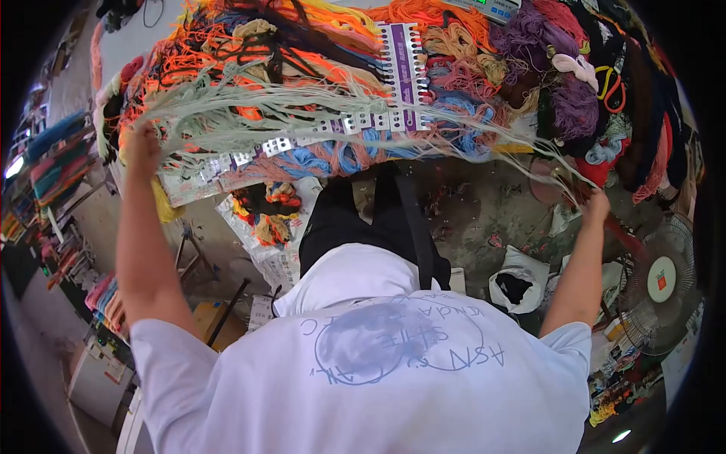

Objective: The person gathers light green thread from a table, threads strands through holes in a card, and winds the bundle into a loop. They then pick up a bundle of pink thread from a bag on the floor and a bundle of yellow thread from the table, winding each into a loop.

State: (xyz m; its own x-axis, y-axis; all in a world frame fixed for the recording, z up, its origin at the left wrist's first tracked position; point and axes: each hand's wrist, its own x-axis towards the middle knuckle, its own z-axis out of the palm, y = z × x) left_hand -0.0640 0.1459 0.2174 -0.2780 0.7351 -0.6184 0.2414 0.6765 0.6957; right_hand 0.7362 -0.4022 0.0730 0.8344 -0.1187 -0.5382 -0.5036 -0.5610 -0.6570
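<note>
Between my widely spread hands stretches a long bundle of pale grey-green yarn [302, 98], passing over the heaped table. My left hand [144, 150], at the table's left end, is closed on one end of it. Low at the right, beyond the table's front edge, my right hand [596, 204] is closed on the thin other end. Beneath the strands lie orange yarn [212, 45], blue yarn [308, 159] and white-and-purple perforated cards [406, 68]. Some strands cross over the cards.
Purple yarn [571, 106] and a digital scale [499, 9] are at the table's right and back. A fan [659, 280] stands at the right. An open white sack [520, 284] and a multicoloured yarn bundle [266, 212] are below the table's front edge.
</note>
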